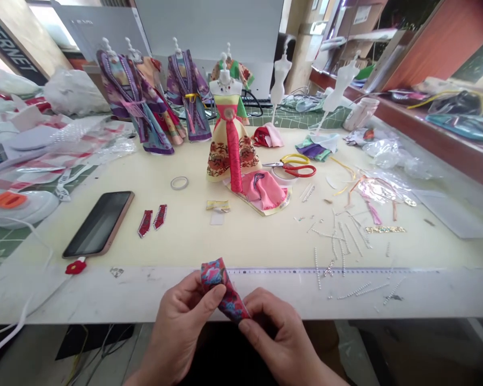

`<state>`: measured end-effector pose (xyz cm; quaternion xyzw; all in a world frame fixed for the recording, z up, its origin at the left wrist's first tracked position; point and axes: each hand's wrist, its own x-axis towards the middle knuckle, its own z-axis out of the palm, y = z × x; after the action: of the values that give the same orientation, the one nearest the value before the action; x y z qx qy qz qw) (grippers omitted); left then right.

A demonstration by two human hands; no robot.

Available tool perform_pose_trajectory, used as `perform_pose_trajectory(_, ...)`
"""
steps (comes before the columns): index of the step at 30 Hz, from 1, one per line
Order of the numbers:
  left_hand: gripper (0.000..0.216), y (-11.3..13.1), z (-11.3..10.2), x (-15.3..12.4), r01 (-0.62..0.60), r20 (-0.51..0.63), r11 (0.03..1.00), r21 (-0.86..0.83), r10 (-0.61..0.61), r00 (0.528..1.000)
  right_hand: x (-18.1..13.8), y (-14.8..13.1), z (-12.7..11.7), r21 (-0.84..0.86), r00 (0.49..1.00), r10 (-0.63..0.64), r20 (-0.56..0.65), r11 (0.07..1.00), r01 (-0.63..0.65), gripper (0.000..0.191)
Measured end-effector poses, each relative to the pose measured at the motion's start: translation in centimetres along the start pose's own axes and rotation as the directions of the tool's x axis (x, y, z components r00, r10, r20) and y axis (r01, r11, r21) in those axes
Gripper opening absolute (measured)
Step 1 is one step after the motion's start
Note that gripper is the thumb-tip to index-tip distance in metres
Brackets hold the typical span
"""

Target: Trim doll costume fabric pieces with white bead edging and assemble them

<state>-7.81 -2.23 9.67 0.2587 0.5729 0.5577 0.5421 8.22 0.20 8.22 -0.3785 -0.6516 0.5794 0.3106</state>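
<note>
A red and blue floral fabric strip [232,301] is stretched between my two hands over the table's front edge. My left hand [187,316] pinches its upper, folded end between thumb and fingers. The lower right end is gripped by my right hand [279,332], thumb against forefinger. Beyond them lie two small red pieces with beaded edges [160,216], and a small cream-yellow folded piece [218,206] on white backing. A small dress form wearing a cream and red dress [231,134] stands farther back, with pink fabric [263,190] at its foot.
Scissors with yellow and red handles [298,166] lie right of the dress form. Bead strands [342,241] are scattered at right, above a ruler [265,272]. A phone [100,222] and a tape roll [179,183] lie at left. Dressed forms [189,96] line the back.
</note>
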Motion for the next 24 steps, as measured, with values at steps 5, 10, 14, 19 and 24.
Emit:
perform_pose_trajectory(5,0.017,-0.6,-0.8,0.8,-0.066,-0.025,0.977,0.204,0.072,0.997,0.0,0.4,-1.1,0.035,0.99,0.119,-0.079,0.993,-0.116,0.016)
perform_pose_trajectory(10,0.028,0.2,0.7,2.8,-0.159,-0.021,0.842,0.516,0.198,0.98,1.0,0.6,-3.0,0.024,0.973,0.114,-0.201,0.994,-0.111,0.015)
perform_pose_trajectory(14,0.033,0.5,2.2,4.9,-0.333,0.145,0.62,0.71,0.333,0.932,1.1,1.8,-3.9,-0.335,0.952,-0.061,-0.3,0.941,-0.046,0.02)
perform_pose_trajectory(19,0.042,0.1,3.1,6.6,-0.366,0.286,0.262,0.893,0.299,0.911,1.4,2.8,-4.3,-0.662,0.935,-0.222,-0.275,0.749,-0.017,0.028)
perform_pose_trajectory(24,0.052,0.0,1.9,6.4,-0.348,0.265,0.163,0.923,0.385,0.884,1.9,2.8,-5.1,-0.762,0.918,-0.269,-0.291,0.646,-0.051,0.036)
